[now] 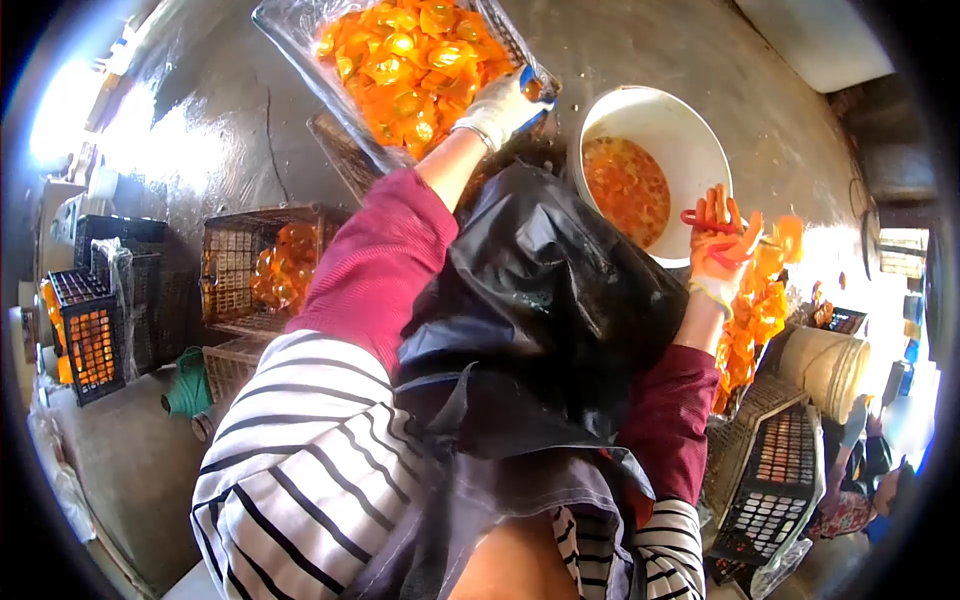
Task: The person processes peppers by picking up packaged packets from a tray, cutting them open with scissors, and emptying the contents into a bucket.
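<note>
My left hand [500, 108], in a white glove with stained fingertips, is closed on the near corner of a plastic-lined crate [360, 135] heaped with glossy orange pieces [415, 65]. On the right, my right hand [722, 250], in a white and orange glove, has its fingers around a red-handled tool [700, 220]; the tool's other end is hard to make out. Orange pieces [755, 320] lie just beyond and below that hand. Between my hands stands a white bucket [690, 140] with orange pieces in reddish liquid.
A crate [228, 270] with a bag of orange pieces lies at left, near black crates [140, 300] and a green container [187, 385]. At right are another crate [770, 480], a cream bucket [835, 365] and a person [850, 500]. A black apron [540, 300] covers my lap.
</note>
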Demonstrator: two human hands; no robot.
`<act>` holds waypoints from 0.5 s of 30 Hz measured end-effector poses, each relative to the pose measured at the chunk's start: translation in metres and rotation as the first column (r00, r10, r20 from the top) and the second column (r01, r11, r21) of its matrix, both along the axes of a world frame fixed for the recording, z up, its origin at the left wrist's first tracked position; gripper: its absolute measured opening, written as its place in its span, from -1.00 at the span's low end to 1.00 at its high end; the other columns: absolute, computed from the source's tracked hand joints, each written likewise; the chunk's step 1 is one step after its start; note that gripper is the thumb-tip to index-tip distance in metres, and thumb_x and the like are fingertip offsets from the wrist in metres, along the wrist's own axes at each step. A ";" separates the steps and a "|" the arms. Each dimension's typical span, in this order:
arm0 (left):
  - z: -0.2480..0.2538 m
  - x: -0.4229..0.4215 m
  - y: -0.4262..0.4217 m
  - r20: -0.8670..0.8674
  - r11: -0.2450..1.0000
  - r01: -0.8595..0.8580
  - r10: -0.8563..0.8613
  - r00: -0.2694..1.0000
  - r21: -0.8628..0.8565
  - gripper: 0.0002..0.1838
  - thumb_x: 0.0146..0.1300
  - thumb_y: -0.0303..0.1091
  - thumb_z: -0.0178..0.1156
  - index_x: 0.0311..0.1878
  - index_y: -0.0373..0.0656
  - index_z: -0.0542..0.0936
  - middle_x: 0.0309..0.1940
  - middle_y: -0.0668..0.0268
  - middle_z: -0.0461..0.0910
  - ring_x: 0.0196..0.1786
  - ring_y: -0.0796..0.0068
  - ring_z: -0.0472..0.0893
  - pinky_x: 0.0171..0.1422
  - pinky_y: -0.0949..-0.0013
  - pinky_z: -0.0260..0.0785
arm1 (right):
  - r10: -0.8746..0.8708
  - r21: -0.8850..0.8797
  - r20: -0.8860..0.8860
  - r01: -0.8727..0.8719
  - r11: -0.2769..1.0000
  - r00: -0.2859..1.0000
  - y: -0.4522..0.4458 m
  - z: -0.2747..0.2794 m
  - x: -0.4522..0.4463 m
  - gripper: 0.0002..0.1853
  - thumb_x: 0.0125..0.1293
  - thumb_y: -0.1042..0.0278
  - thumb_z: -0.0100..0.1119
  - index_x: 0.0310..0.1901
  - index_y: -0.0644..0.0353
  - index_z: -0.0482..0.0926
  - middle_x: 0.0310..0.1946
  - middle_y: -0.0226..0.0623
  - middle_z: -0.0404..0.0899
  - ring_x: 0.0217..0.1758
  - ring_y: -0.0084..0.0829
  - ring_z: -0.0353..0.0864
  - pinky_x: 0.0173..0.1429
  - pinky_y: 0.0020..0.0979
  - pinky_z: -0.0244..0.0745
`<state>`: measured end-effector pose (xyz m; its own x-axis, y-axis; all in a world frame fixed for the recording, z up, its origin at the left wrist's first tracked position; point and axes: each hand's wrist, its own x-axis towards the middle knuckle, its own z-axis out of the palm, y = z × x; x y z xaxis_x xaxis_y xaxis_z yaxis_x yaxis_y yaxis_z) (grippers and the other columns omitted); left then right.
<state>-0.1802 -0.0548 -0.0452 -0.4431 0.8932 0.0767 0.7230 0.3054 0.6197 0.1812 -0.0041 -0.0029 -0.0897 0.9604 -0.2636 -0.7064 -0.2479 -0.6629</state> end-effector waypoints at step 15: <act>-0.044 -0.039 0.003 0.110 0.967 0.197 -0.181 0.977 -0.163 -0.51 0.09 -0.06 0.23 0.08 -0.04 0.52 -0.05 0.11 0.58 0.05 0.13 0.53 0.16 0.26 0.35 | 0.253 -0.004 0.095 -0.254 0.967 0.963 -0.008 0.008 -0.019 -0.52 0.33 0.07 0.02 0.02 0.39 0.42 0.08 0.01 0.45 0.16 -0.13 0.44 0.31 -0.15 0.31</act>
